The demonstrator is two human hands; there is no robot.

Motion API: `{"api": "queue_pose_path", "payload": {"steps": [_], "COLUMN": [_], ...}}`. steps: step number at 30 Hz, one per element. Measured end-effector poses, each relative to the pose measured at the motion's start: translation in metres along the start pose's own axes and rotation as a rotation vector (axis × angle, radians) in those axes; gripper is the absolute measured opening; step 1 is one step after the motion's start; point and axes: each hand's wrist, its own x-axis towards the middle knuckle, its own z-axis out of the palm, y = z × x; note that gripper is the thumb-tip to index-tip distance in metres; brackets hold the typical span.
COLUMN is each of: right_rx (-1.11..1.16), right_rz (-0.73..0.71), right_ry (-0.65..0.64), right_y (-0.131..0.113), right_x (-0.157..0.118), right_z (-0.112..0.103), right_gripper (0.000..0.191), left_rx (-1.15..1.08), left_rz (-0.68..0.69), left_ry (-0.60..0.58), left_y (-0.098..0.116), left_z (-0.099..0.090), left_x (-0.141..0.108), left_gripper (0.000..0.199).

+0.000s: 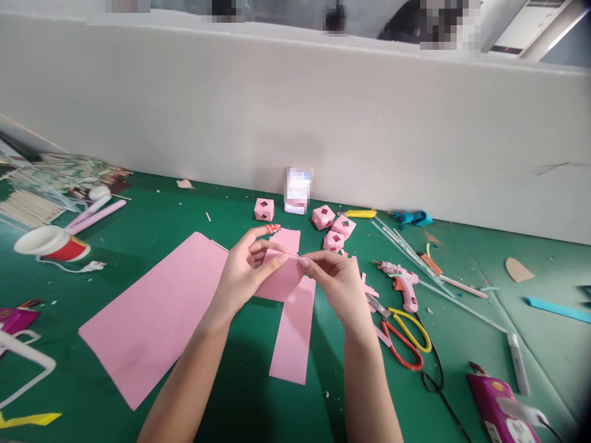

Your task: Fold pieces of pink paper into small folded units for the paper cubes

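Between my hands is a small piece of pink paper, raised above the table. My left hand pinches its upper edge between thumb and fingers; a red patterned wrap covers one fingertip. My right hand pinches the same edge near its right corner. Under the held piece lies a long pink paper strip, and another bit of pink paper shows just behind. To the left a large pink sheet lies flat. Behind my hands sit several folded pink paper cubes with diamond-shaped holes.
Right of my hands lie scissors with red and yellow handles, a pink glue gun, a yellow cutter and a purple power strip. A phone leans on the white partition. A paper cup lies left.
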Motion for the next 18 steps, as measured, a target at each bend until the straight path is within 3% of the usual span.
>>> {"api": "queue_pose_path", "payload": {"steps": [10,18], "right_rx": [-0.031,-0.048], "right_rz": [-0.041,-0.048], "right_ry": [0.049,0.060], "right_y": [0.0018,0.0004], "right_x": [0.0010,0.0013], "right_z": [0.0047,0.0066], "right_gripper": [0.023,0.022], "left_rx": [-0.100,-0.038], "left_rz": [-0.129,-0.049], "left_ry": [0.040,0.024], "left_y": [0.0010,0.0012], "left_z": [0.0003,0.0021], "left_x": [0.0012,-0.0012], "left_gripper": [0.059,0.051]}}
